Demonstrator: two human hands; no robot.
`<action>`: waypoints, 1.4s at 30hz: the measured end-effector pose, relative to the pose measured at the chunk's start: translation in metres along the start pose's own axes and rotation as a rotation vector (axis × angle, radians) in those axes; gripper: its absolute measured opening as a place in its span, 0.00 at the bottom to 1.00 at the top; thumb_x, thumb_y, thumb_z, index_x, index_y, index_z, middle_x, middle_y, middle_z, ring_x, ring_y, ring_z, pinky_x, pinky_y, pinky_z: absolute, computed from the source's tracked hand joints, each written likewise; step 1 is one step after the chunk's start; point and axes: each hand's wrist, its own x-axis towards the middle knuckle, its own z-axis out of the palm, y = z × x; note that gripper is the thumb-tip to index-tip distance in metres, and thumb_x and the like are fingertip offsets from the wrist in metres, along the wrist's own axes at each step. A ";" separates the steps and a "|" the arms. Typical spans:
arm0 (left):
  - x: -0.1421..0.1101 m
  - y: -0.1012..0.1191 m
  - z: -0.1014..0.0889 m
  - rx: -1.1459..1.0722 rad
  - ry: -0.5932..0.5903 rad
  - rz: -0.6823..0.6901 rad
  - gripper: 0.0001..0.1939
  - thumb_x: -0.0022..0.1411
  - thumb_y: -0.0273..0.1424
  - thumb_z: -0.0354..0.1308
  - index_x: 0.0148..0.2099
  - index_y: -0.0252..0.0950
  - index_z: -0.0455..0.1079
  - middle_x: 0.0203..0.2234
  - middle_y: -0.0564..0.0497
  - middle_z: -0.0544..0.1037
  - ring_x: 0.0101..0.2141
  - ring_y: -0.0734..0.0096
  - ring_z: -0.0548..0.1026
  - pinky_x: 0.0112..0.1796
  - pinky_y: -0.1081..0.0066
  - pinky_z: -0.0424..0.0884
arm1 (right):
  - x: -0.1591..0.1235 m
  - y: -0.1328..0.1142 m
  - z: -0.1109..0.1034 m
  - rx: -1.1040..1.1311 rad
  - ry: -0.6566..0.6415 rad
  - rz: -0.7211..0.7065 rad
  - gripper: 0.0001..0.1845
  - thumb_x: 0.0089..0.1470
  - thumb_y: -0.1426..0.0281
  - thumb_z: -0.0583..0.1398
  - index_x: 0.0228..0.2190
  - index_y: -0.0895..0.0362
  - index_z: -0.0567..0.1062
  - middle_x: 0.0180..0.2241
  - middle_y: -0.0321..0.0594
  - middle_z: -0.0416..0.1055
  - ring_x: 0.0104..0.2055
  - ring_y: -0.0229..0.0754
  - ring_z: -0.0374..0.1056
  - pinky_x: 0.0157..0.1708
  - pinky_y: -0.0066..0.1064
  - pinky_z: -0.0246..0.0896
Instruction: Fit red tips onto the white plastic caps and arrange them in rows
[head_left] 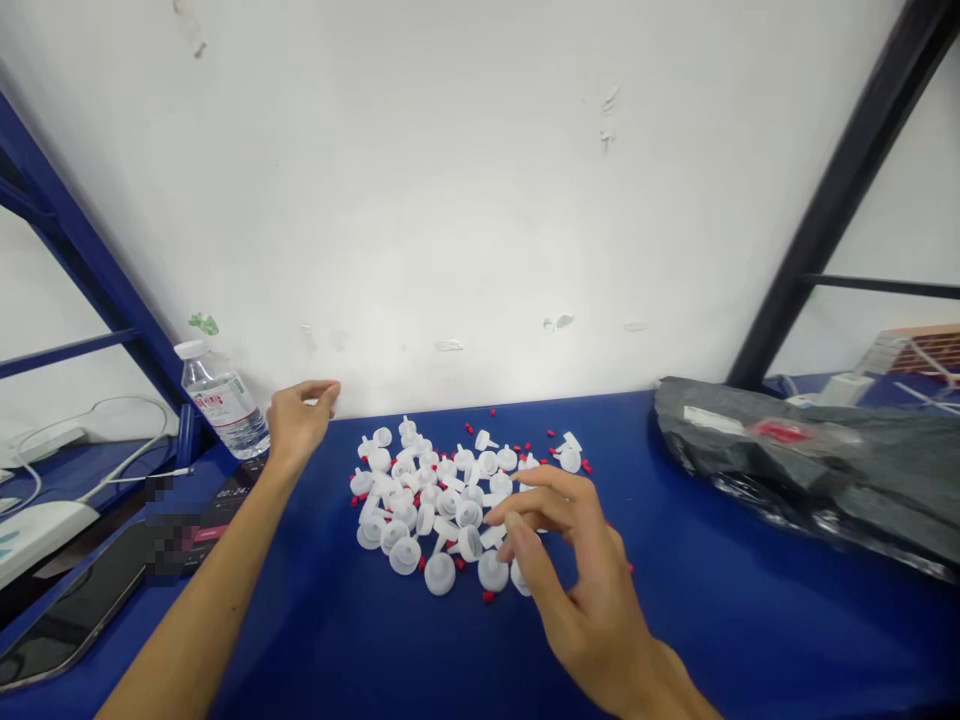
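Left hand: the left hand point(295, 424) is raised left of the pile, near the wall point(480, 220); its fingers are curled, with the tips of thumb and forefinger close together; whether they pinch something small, I cannot tell.
Right hand: the right hand point(592, 585) is over the near right part of the pile; its fingers are bent and parted, with a gap between thumb and forefinger; the caps are nearest to it, though whether a fingertip touches one is hard to tell.
Caps: many white caps point(439, 573) with narrow spouts lie in a loose heap on the blue table point(712, 620), between the hands; some face up, others lie on their sides; a couple lie at the far right of the heap.
Red bits: small red bits point(488, 597) lie among the caps and around them; a few are beyond the far edge of the heap, others at its near side.
Bottle: a clear bottle point(225, 405) with a white lid is just beside the left hand, near the wall; it looks tilted in the view.
Phones: a dark phone point(75, 605) lies at the near left; a lit phone point(223, 510) is beside it, partly behind the left forearm.
Left edge: a white power strip point(45, 535) and white cables point(124, 470).
Right side: a crumpled black bag point(810, 470) lies on the table, beside the dark frame point(817, 210).
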 end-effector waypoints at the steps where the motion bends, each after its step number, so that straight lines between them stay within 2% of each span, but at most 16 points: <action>1: 0.006 -0.014 0.007 0.039 -0.008 -0.020 0.18 0.57 0.41 0.58 0.43 0.36 0.80 0.33 0.49 0.83 0.28 0.65 0.79 0.33 0.70 0.70 | 0.000 0.000 0.000 -0.009 0.008 -0.002 0.17 0.65 0.72 0.54 0.54 0.50 0.61 0.38 0.35 0.75 0.29 0.34 0.72 0.34 0.30 0.69; 4: 0.003 -0.048 0.019 0.083 -0.059 -0.042 0.17 0.56 0.39 0.58 0.40 0.34 0.80 0.26 0.47 0.83 0.29 0.60 0.79 0.37 0.66 0.71 | 0.000 0.000 0.000 -0.039 0.033 -0.005 0.17 0.65 0.72 0.54 0.54 0.50 0.61 0.37 0.35 0.75 0.28 0.34 0.72 0.32 0.29 0.69; 7: -0.009 -0.067 0.025 0.094 -0.126 -0.035 0.17 0.54 0.39 0.58 0.41 0.35 0.79 0.27 0.48 0.83 0.30 0.58 0.80 0.39 0.65 0.72 | 0.000 0.001 0.002 -0.061 0.031 -0.021 0.15 0.65 0.73 0.54 0.53 0.50 0.64 0.41 0.37 0.74 0.26 0.32 0.71 0.31 0.29 0.69; 11: -0.011 -0.079 0.027 0.093 -0.170 -0.024 0.19 0.55 0.41 0.58 0.44 0.36 0.79 0.28 0.49 0.83 0.34 0.58 0.81 0.40 0.66 0.72 | -0.002 0.001 0.005 -0.048 0.009 -0.039 0.17 0.65 0.74 0.54 0.53 0.51 0.63 0.39 0.37 0.74 0.26 0.33 0.71 0.31 0.30 0.69; 18: -0.010 -0.084 0.028 0.072 -0.148 -0.044 0.23 0.54 0.41 0.59 0.49 0.33 0.77 0.30 0.47 0.83 0.34 0.59 0.81 0.40 0.66 0.73 | -0.004 0.004 0.006 -0.056 -0.007 -0.022 0.18 0.64 0.74 0.54 0.54 0.51 0.62 0.38 0.37 0.75 0.26 0.35 0.72 0.31 0.32 0.70; 22: -0.014 -0.074 0.024 0.103 -0.041 -0.029 0.22 0.53 0.39 0.59 0.48 0.33 0.78 0.36 0.43 0.83 0.38 0.55 0.80 0.46 0.61 0.72 | -0.004 0.004 0.007 -0.042 0.000 -0.036 0.18 0.64 0.75 0.54 0.54 0.50 0.62 0.38 0.37 0.74 0.25 0.35 0.71 0.30 0.32 0.70; 25: -0.023 -0.058 0.023 0.123 0.119 -0.013 0.22 0.59 0.37 0.51 0.49 0.35 0.78 0.45 0.40 0.80 0.46 0.52 0.76 0.52 0.57 0.67 | -0.004 0.003 0.007 -0.032 0.014 -0.059 0.19 0.63 0.76 0.54 0.54 0.50 0.62 0.36 0.36 0.74 0.25 0.35 0.70 0.30 0.32 0.69; 27: -0.033 -0.046 0.026 0.096 0.139 0.037 0.22 0.61 0.36 0.47 0.47 0.36 0.79 0.45 0.42 0.80 0.47 0.54 0.76 0.54 0.59 0.67 | -0.003 0.002 0.006 -0.024 0.027 -0.079 0.19 0.63 0.77 0.54 0.53 0.51 0.63 0.36 0.36 0.74 0.26 0.35 0.70 0.30 0.32 0.70; 29: -0.046 -0.034 0.032 0.033 0.049 0.138 0.23 0.64 0.38 0.45 0.47 0.36 0.79 0.46 0.44 0.80 0.49 0.56 0.76 0.55 0.61 0.66 | -0.003 0.001 0.005 -0.011 0.039 -0.101 0.19 0.63 0.78 0.54 0.53 0.51 0.64 0.35 0.36 0.74 0.27 0.36 0.71 0.31 0.32 0.70; 31: -0.056 -0.025 0.041 -0.038 -0.098 0.219 0.25 0.66 0.41 0.44 0.50 0.35 0.77 0.50 0.43 0.79 0.54 0.57 0.73 0.59 0.60 0.62 | -0.004 0.000 0.003 0.002 0.054 -0.118 0.18 0.63 0.78 0.53 0.52 0.51 0.64 0.33 0.36 0.74 0.29 0.37 0.72 0.31 0.32 0.70; 35: -0.065 -0.015 0.058 -0.129 -0.318 0.163 0.30 0.68 0.45 0.40 0.58 0.32 0.72 0.61 0.42 0.71 0.64 0.58 0.63 0.65 0.60 0.52 | -0.005 0.000 -0.001 0.025 0.091 -0.134 0.18 0.64 0.79 0.51 0.51 0.51 0.66 0.32 0.37 0.74 0.30 0.38 0.73 0.27 0.29 0.68; 38: -0.066 -0.008 0.067 -0.148 -0.373 0.148 0.31 0.68 0.44 0.38 0.57 0.33 0.72 0.60 0.43 0.72 0.63 0.59 0.65 0.64 0.60 0.53 | -0.006 0.001 -0.004 0.041 0.126 -0.147 0.17 0.64 0.78 0.50 0.51 0.52 0.67 0.32 0.38 0.74 0.29 0.38 0.74 0.24 0.28 0.67; 42: -0.071 0.009 0.079 -0.166 -0.413 0.177 0.29 0.68 0.43 0.41 0.55 0.32 0.74 0.57 0.43 0.75 0.60 0.58 0.68 0.63 0.62 0.56 | -0.003 0.001 -0.008 0.036 0.144 -0.158 0.15 0.65 0.77 0.50 0.49 0.52 0.67 0.31 0.37 0.74 0.28 0.38 0.74 0.23 0.28 0.66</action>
